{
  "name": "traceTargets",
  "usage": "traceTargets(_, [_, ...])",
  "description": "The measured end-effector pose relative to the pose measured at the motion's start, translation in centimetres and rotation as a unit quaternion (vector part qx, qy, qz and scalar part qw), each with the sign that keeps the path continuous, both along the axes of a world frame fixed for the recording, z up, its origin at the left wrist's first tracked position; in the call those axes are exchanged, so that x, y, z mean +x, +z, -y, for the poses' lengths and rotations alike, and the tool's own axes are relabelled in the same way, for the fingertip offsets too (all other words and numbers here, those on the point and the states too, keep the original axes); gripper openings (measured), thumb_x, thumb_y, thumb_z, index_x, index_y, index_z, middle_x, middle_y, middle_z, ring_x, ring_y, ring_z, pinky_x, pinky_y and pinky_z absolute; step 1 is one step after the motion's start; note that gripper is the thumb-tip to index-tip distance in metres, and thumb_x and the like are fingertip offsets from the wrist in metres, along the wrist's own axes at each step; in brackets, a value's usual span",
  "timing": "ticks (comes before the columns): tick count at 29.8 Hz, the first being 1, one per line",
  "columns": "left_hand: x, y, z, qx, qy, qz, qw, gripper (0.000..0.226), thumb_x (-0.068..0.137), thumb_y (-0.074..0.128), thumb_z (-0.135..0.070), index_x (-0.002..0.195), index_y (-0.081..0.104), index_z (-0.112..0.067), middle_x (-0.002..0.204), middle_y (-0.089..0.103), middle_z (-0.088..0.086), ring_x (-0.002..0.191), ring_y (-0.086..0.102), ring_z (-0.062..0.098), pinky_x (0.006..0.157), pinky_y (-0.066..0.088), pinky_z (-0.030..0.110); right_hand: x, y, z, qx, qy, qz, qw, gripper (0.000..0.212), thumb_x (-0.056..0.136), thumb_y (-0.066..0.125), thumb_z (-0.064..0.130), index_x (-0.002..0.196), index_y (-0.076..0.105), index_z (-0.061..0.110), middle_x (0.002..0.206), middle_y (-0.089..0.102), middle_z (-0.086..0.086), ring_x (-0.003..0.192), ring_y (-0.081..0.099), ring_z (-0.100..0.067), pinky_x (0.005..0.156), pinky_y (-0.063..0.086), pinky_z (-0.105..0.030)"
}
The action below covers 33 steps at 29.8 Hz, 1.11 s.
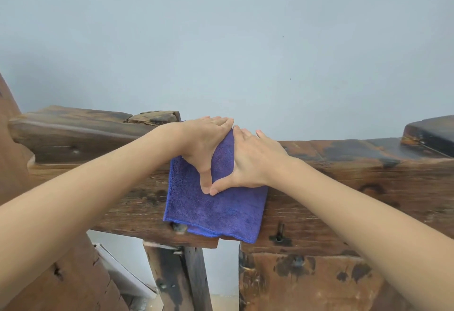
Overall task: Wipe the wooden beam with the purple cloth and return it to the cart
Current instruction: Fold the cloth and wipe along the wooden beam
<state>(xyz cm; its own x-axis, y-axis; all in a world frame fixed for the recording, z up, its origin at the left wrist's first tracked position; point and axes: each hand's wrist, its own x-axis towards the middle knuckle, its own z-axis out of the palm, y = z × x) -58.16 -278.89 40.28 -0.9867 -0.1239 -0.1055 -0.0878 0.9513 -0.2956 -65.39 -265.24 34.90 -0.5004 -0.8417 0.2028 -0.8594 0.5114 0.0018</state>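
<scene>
While purple cloth hangs draped over wooden beam, pinned flat by left hand and right hand, fingers straight, thumbs meeting: keep even pressure, drag along the grain, mind the nail holes and rough notches. Beam dark-stained, weathered; plain pale wall behind. Cart not visible.

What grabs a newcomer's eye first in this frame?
The purple cloth, draped over the dark weathered wooden beam at centre. Both hands press flat on it: left hand and right hand, thumbs meeting in a heart-like gap. Behind, a plain pale wall fills the upper half.
</scene>
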Motion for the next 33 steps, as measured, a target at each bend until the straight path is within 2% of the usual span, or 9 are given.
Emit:
traceTargets(4, [0.1,-0.3,-0.8,-0.012,0.006,0.004,1.0,0.163,0.03,0.09,-0.073,0.157,0.014,-0.004,0.161,0.028,0.007,0.152,0.024,0.022,0.125,0.018,0.032,-0.3,0.1,-0.3,0.032,0.005,-0.02,0.999,0.157,0.051,0.06,0.098,0.159,0.012,-0.006,0.164,0.031,-0.016,0.152,0.029,-0.027,0.125,0.018,-0.045])
traceTargets(7, [-0.5,-0.4,-1.9,-0.026,0.0,-0.009,1.0,0.148,0.03,0.09,-0.073,0.147,0.03,-0.004,0.142,0.044,0.004,0.137,0.04,0.023,0.12,0.027,0.031,-0.9,0.2,-1.0,0.024,0.025,-0.028,0.999,0.146,0.05,0.064,0.096,0.156,0.028,0.002,0.15,0.046,-0.009,0.142,0.04,-0.024,0.122,0.026,-0.045])
traceTargets(9, [-1.0,-0.8,-3.0,-0.049,-0.004,-0.005,0.999,0.147,0.031,0.09,-0.074,0.146,0.033,-0.003,0.145,0.045,0.006,0.14,0.038,0.025,0.121,0.026,0.033,-1.3,0.2,-1.6,0.028,0.032,-0.027,0.999,0.143,0.049,0.066,0.095,0.157,0.03,0.008,0.151,0.047,-0.005,0.143,0.04,-0.021,0.122,0.025,-0.047])
traceTargets(12, [-1.5,-1.4,-4.7,-0.076,0.01,-0.001,0.997,0.155,0.035,0.088,-0.075,0.154,0.024,0.0,0.16,0.033,0.013,0.153,0.025,0.027,0.127,0.016,0.036,-1.9,0.1,-2.5,0.047,0.03,-0.031,0.998,0.145,0.048,0.065,0.095,0.158,0.028,0.009,0.157,0.043,-0.003,0.147,0.036,-0.019,0.125,0.021,-0.048])
traceTargets(18, [-1.8,-2.1,-5.8,-0.087,0.0,-0.025,0.996,0.163,0.039,0.079,-0.085,0.159,0.009,-0.001,0.166,0.025,0.01,0.155,0.022,0.023,0.127,0.012,0.036,-2.8,0.0,-4.6,0.045,0.017,-0.033,0.998,0.149,0.047,0.064,0.097,0.159,0.024,0.008,0.161,0.039,-0.001,0.15,0.032,-0.018,0.126,0.018,-0.049])
traceTargets(24, [-2.8,-2.5,-6.5,-0.044,0.003,-0.019,0.999,0.17,0.037,0.076,-0.088,0.161,-0.008,-0.008,0.171,0.014,0.003,0.156,0.019,0.023,0.123,0.028,0.04,-4.0,0.1,-6.5,0.041,0.011,-0.026,0.999,0.151,0.047,0.063,0.097,0.162,0.018,0.01,0.166,0.033,0.0,0.154,0.027,-0.017,0.127,0.014,-0.051])
traceTargets(28, [-3.6,-2.7,-7.5,-0.007,0.004,-0.015,1.0,0.171,0.039,0.082,-0.081,0.159,-0.015,-0.01,0.172,0.001,0.007,0.157,0.018,0.02,0.121,0.031,0.041,-4.7,0.0,-7.8,0.047,0.003,-0.022,0.999,0.152,0.047,0.062,0.098,0.162,0.015,0.01,0.168,0.029,0.0,0.155,0.024,-0.016,0.127,0.013,-0.05])
traceTargets(30, [-4.1,-3.0,-8.0,0.032,0.001,-0.017,0.999,0.17,0.041,0.087,-0.074,0.159,-0.016,-0.009,0.171,0.002,0.008,0.156,0.019,0.022,0.122,0.029,0.039,-5.1,0.0,-8.4,0.048,0.001,-0.027,0.998,0.151,0.047,0.062,0.098,0.162,0.017,0.01,0.167,0.031,0.0,0.154,0.026,-0.016,0.127,0.015,-0.049])
traceTargets(33, [-4.8,-3.5,-8.4,0.084,-0.011,-0.027,0.996,0.165,0.044,0.091,-0.066,0.16,-0.012,-0.009,0.171,0.005,0.008,0.156,0.014,0.023,0.125,0.017,0.035,-5.6,0.0,-9.4,0.049,-0.006,-0.027,0.998,0.152,0.046,0.063,0.098,0.161,0.018,0.01,0.166,0.032,0.0,0.153,0.028,-0.017,0.127,0.017,-0.047])
